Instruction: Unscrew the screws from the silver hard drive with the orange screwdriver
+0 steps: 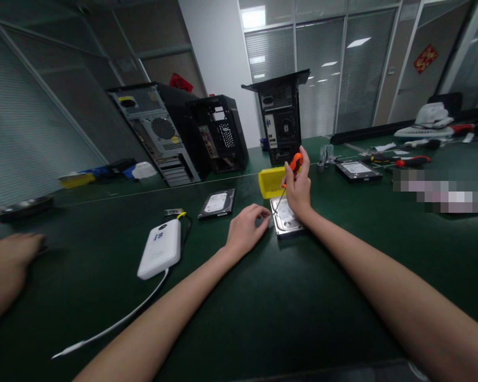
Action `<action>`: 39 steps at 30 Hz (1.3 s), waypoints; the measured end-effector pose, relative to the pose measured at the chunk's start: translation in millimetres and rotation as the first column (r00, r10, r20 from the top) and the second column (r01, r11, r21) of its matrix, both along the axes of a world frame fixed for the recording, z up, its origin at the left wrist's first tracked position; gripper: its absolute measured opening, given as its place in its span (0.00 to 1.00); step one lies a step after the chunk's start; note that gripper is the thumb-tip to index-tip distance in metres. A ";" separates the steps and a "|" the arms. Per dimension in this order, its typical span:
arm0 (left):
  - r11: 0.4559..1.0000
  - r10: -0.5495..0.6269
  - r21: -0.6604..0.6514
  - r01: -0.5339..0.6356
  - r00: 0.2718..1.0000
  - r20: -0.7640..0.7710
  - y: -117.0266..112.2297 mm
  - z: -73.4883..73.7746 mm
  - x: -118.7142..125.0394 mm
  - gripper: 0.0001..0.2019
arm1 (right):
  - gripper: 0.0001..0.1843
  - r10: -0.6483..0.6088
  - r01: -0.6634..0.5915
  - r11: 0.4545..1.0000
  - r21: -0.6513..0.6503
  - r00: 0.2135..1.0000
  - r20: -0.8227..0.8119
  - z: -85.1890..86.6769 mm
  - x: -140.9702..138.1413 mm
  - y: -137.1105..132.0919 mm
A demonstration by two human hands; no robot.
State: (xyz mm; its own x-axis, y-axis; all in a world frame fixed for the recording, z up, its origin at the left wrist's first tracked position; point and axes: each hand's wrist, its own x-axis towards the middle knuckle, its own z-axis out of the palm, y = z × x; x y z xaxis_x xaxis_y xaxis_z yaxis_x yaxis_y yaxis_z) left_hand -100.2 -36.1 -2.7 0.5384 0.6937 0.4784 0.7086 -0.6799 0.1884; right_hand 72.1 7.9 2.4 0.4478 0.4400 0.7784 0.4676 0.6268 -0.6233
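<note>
My right hand (298, 191) grips a screwdriver with an orange and black handle (297, 162), its thin shaft slanting down to the left. Beneath it lies a silver hard drive (289, 227) with a white label, flat on the table and partly covered by that hand. At the drive's left edge, my left hand (247, 228) has thumb and fingers pinched together beside the screwdriver's tip. Whatever is between those fingertips is too small to make out. Just behind the drive stands an open yellow box (271, 183).
Another hard drive (217, 203) and a white power bank (160, 249) with a cable lie to the left. A co-worker's hand (11, 265) reaches in at far left. Computer cases (163, 132) stand behind. A third drive (357, 170) and pliers (412, 161) lie right.
</note>
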 end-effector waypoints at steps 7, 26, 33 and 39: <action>1.000 0.021 0.011 -0.021 0.999 -0.047 0.1 -1.1 -0.2 0.06 | 0.32 0.003 -0.003 1.000 -0.016 1.000 -0.009 -3.5 1.3 3.2; 0.989 0.026 0.146 0.020 0.952 -0.305 -1.6 0.8 5.2 0.11 | 0.32 -0.021 0.020 1.000 -0.021 0.999 -0.032 0.3 -0.7 -1.9; 0.984 0.030 0.175 0.031 0.943 -0.331 -1.7 1.8 6.2 0.10 | 0.32 -0.039 0.039 0.999 -0.014 0.999 -0.001 -0.4 -0.8 -0.9; 0.982 0.031 0.184 0.034 0.941 -0.338 -1.2 2.6 7.3 0.10 | 0.32 -0.017 0.017 1.000 -0.006 1.000 -0.022 0.7 -0.6 -1.6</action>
State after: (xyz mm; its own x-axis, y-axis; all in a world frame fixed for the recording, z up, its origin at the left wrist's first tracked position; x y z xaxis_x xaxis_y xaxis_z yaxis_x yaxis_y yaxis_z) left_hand -92.9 -37.3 -0.1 0.6914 0.6101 0.3870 0.7073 -0.6807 -0.1907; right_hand 71.5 6.2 3.1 0.4723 0.4371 0.7654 0.4640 0.6150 -0.6376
